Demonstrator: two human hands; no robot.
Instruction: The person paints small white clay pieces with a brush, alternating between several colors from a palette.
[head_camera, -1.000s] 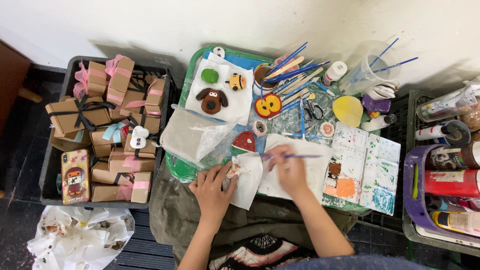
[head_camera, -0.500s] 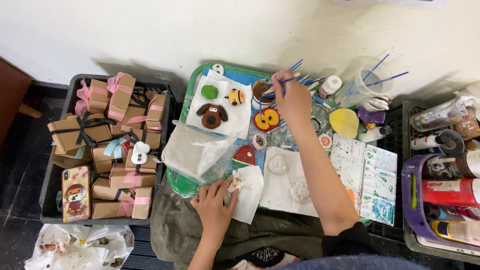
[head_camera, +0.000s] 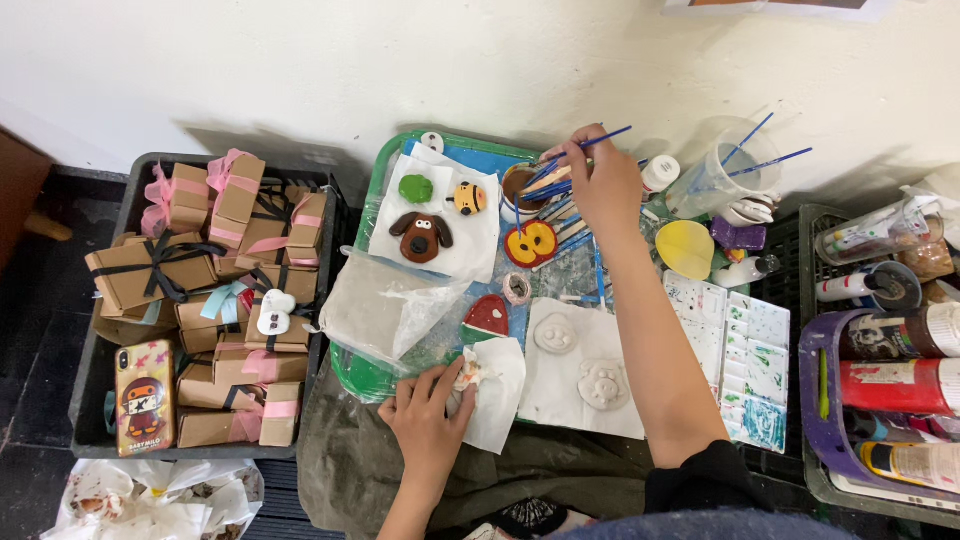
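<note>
Under left fingers (head_camera: 440, 395), half-hidden figurine (head_camera: 468, 374)

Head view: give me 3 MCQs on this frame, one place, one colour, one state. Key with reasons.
1. Where does the brown dog figure lie?
A. on white paper in the green tray
B. in the crate of gift boxes
C. on the paint palette

2. What colour is the handle of the brush in the right hand?
A. red
B. blue
C. yellow

3. What is the left hand doing?
A. resting flat and empty
B. lifting a gift box
C. holding a small piece against white paper

Key: 1 A, the dog sits on the paper sheet inside the green tray; 2 B, the thin handle sticking out of the fist is blue; 3 C, the fingers pinch the small piece at the paper's edge.
</note>
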